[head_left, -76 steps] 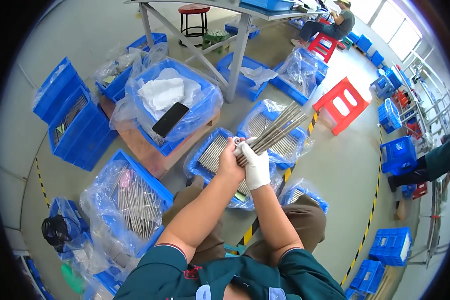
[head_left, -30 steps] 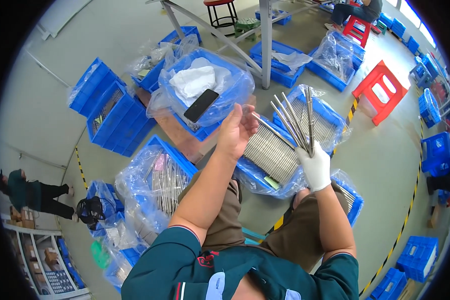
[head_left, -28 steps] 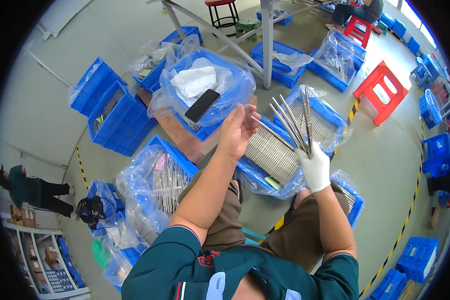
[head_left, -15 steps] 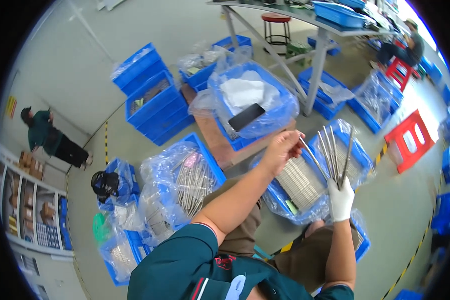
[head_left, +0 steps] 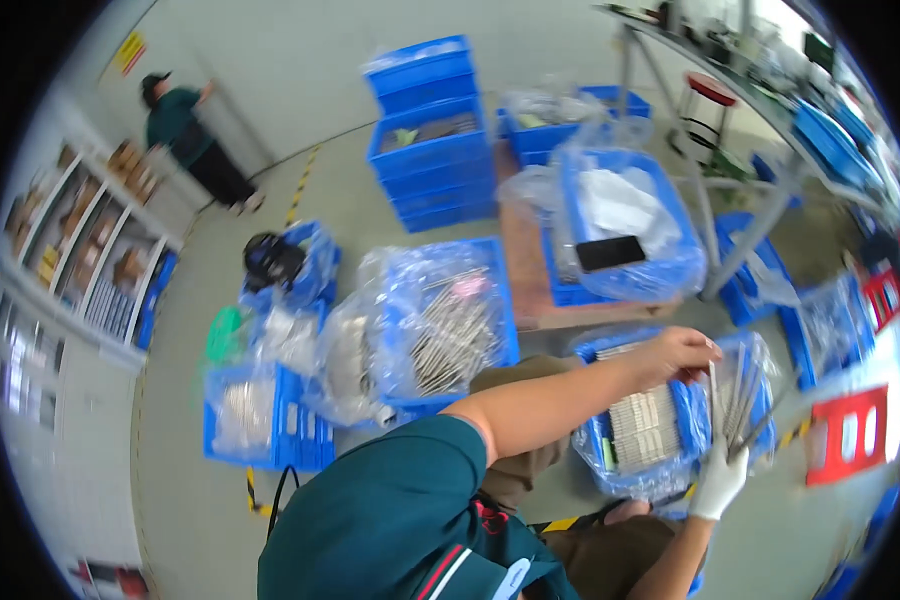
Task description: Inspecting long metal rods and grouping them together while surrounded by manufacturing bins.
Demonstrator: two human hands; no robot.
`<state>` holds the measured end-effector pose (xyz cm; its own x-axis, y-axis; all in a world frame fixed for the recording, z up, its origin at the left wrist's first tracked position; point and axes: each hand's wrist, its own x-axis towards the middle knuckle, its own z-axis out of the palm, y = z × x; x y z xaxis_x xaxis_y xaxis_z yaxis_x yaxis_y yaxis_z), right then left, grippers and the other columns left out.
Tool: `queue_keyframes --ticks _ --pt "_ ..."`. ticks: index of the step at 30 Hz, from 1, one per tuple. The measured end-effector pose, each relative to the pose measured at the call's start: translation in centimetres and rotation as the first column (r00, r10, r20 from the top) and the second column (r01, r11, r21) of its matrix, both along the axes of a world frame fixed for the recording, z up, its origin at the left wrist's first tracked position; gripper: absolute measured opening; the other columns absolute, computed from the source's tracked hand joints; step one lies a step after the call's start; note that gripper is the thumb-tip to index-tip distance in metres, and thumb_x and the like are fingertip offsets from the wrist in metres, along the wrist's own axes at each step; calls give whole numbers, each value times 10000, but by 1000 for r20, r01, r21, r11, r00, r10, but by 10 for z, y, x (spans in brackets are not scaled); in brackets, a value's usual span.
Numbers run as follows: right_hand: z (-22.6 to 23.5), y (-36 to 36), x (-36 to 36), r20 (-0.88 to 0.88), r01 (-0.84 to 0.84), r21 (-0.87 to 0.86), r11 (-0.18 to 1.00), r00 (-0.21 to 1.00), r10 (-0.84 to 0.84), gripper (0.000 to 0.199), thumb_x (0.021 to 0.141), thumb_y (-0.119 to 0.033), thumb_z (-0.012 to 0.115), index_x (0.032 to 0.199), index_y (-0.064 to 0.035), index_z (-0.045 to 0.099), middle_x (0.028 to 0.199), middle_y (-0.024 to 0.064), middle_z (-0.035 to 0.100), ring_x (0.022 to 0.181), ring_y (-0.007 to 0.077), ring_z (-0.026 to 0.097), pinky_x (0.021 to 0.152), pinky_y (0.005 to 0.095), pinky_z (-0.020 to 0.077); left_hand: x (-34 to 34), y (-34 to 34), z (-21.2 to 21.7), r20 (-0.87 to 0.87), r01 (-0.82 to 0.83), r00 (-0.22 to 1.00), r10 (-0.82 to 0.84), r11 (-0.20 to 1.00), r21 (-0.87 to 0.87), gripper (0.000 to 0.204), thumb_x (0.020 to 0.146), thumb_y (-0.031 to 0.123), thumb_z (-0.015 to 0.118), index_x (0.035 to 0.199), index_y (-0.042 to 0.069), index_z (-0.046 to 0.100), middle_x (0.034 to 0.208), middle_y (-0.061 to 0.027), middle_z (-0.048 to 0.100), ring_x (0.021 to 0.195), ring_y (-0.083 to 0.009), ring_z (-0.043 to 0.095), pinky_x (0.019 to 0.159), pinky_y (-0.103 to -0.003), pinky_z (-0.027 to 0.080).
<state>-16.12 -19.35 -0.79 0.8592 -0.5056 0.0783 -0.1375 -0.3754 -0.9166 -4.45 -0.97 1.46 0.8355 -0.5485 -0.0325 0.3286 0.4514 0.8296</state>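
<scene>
My bare left hand point(head_left: 682, 353) is closed in a pinch at the upper end of a thin metal rod point(head_left: 713, 392). My right hand point(head_left: 720, 482), in a white glove, grips a fanned bunch of metal rods point(head_left: 738, 405) near their lower ends. The pinched rod slants down toward that glove, beside the bunch. Below and left of the rods stands a plastic-lined blue bin point(head_left: 687, 412), where many short metal pieces point(head_left: 645, 428) lie in neat rows. Motion blur softens the fingertips and rods.
Left of my knees, a blue bin point(head_left: 507, 300) holds jumbled metal rods point(head_left: 458, 335). Farther off, a black phone point(head_left: 611, 253) lies on a plastic-lined bin point(head_left: 692, 230) near stacked blue crates point(head_left: 435, 190). A red stool point(head_left: 850, 435) stands at right; a person point(head_left: 195, 140) stands far left.
The view has swung left, so bins and hands appear farther right in the picture. My left hand still pinches one rod, and my gloved right hand still grips the bunch.
</scene>
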Motion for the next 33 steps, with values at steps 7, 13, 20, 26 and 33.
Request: queue_keyframes --ticks 7,13,20,26,33 --pt "-4 2 4 23 -31 384 923 999 23 96 886 -106 551 911 -15 537 670 -6 450 533 51 396 438 175 313 -2 -2 -1 168 -42 986 21 991 126 243 818 264 670 897 38 627 709 -18 599 614 -87 558 568 -231 458" --pt "-12 1 6 31 -25 307 951 999 16 119 896 -138 555 923 -22 550 638 -18 443 511 49 377 433 191 281 -17 -19 -10 207 -13 978 -19 988 152 218 798 237 677 818 29 617 681 -30 602 568 -88 554 510 -223 444" --pt "-7 3 8 24 -29 249 968 999 24 187 900 -156 547 971 17 548 696 11 489 550 66 401 461 209 315 -18 -20 -11 196 -48 980 25 992 115 190 804 187 664 860 11 618 685 -35 598 567 -91 546 516 -227 448" --pt "-8 5 8 94 39 64 997 995 -45 332 902 -229 555 1074 54 540 873 58 562 688 119 490 580 257 430 -15 -26 -18 253 -139 962 102 981 134 149 788 130 668 890 24 644 695 -23 614 595 -76 559 536 -235 457" --pt "-9 -7 11 44 119 -122 985 992 -115 211 820 -169 623 951 -4 621 792 127 643 715 187 596 698 317 473 -12 -26 -24 210 -20 978 -17 984 174 268 843 148 620 1067 4 589 848 -29 615 722 -80 572 657 -227 468"
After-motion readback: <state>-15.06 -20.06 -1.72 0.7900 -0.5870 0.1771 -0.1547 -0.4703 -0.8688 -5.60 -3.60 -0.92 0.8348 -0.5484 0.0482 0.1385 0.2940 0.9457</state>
